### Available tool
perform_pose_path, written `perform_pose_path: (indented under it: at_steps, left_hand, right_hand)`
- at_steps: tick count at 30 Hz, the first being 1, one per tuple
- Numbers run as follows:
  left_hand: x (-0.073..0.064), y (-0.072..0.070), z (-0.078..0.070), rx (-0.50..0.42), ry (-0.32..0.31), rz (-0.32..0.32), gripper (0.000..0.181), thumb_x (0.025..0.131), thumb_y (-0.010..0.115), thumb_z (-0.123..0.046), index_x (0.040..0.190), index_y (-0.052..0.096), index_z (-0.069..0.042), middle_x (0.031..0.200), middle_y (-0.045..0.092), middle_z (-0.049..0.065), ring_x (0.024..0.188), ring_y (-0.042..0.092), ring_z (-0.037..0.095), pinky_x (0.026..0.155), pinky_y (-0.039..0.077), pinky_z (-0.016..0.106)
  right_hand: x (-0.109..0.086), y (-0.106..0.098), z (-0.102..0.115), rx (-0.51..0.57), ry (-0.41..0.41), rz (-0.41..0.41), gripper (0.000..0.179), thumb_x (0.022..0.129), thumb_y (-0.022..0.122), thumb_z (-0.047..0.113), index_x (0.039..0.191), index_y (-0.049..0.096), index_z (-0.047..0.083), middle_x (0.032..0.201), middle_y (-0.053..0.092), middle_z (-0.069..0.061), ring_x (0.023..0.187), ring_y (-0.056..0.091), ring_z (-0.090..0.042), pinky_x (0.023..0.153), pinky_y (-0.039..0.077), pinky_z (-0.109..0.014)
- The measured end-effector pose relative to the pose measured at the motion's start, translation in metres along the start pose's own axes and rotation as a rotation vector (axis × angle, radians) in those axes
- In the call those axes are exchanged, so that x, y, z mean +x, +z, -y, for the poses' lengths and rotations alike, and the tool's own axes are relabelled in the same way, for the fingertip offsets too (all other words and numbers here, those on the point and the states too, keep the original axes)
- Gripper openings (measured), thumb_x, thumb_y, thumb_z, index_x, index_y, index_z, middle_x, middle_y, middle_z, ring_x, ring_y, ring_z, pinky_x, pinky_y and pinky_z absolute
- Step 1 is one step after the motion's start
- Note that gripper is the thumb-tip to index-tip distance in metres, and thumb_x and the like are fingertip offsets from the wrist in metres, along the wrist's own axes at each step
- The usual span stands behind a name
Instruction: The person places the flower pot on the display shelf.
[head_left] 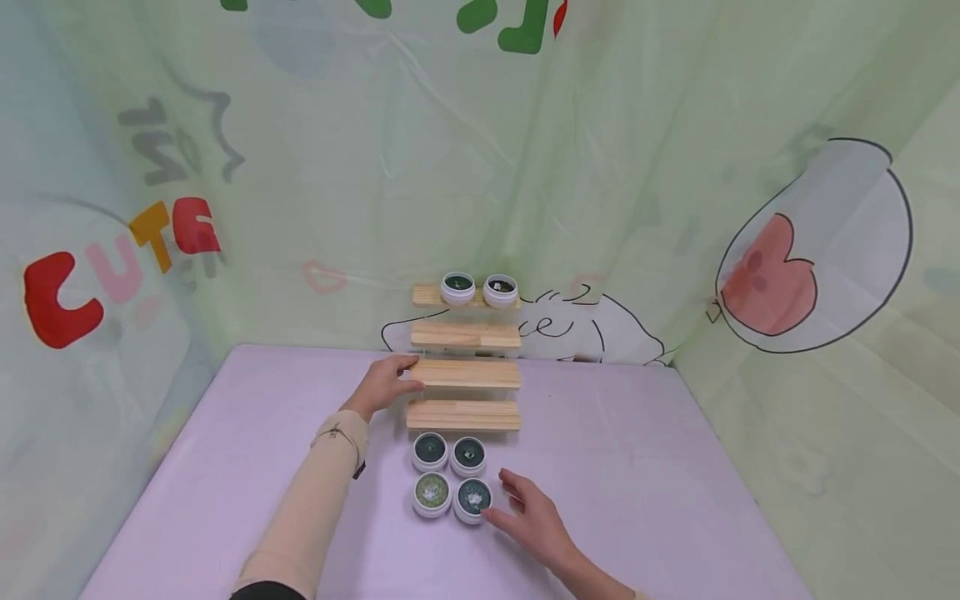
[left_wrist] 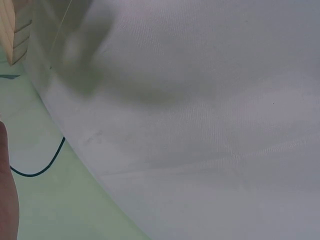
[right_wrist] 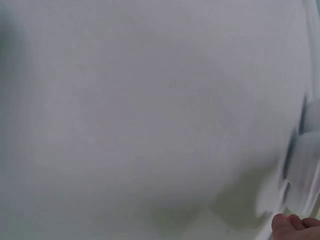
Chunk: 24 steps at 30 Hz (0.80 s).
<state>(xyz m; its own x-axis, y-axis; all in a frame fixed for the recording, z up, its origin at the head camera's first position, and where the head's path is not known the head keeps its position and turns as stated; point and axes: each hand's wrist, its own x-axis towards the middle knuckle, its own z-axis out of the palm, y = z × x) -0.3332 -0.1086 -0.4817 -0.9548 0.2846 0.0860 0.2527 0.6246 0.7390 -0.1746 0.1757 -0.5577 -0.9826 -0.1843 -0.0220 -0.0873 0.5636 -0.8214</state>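
Observation:
A tiered display stand with wooden shelves (head_left: 465, 373) is in the middle of the head view. At its left end my left hand (head_left: 381, 385) holds a shelf, fingers at the back edge and thumb at the front. Two small white jars with dark contents, a left one (head_left: 457, 288) and a right one (head_left: 500, 290), sit on the top shelf. Several more stand in front of the stand, including a green-filled jar (head_left: 431, 494) and a dark teal jar (head_left: 472, 500). Beside the teal jar, my right hand (head_left: 536, 521) has its fingers loosely bent, thumb at the jar's side; contact is unclear.
A pale lilac cloth covers the table (head_left: 622, 483). Behind and at both sides hangs a printed light green curtain (head_left: 600, 183). The left wrist view catches a shelf end (left_wrist: 16, 30) at its upper left corner. Blurred white jars (right_wrist: 304, 160) edge the right wrist view.

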Motion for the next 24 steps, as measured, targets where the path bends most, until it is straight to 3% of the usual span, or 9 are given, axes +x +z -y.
perform_pose_path:
  at_steps: [5, 16, 24]
  left_hand:
    - [-0.001, 0.0, 0.001, -0.003, 0.008, -0.009, 0.059, 0.087, 0.075, -0.015, 0.135, 0.052, 0.009, 0.136, 0.054, 0.024, 0.125, 0.052, 0.038, 0.106, 0.044, 0.044]
    - [0.002, 0.005, 0.006, 0.003, -0.004, -0.006, 0.06, 0.087, 0.075, -0.016, 0.136, 0.052, 0.008, 0.137, 0.054, 0.023, 0.126, 0.051, 0.038, 0.107, 0.043, 0.044]
    - [0.004, 0.004, 0.006, 0.008, -0.005, -0.013, 0.06, 0.087, 0.075, -0.017, 0.136, 0.052, 0.007, 0.138, 0.054, 0.022, 0.126, 0.051, 0.037, 0.107, 0.043, 0.043]
  right_hand:
    - [-0.01, 0.008, -0.003, -0.016, -0.007, 0.015, 0.076, 0.08, 0.081, 0.032, 0.135, 0.049, -0.009, 0.137, 0.052, -0.026, 0.127, 0.051, -0.039, 0.1, 0.048, -0.036]
    - [-0.013, 0.02, -0.001, 0.135, -0.096, -0.026, 0.066, 0.082, 0.08, 0.019, 0.131, 0.051, -0.012, 0.134, 0.052, -0.031, 0.122, 0.055, -0.039, 0.098, 0.048, -0.028]
    - [-0.011, 0.026, -0.001, 0.152, -0.068, -0.037, 0.066, 0.082, 0.08, 0.02, 0.133, 0.05, -0.01, 0.134, 0.053, -0.029, 0.123, 0.055, -0.037, 0.097, 0.049, -0.025]
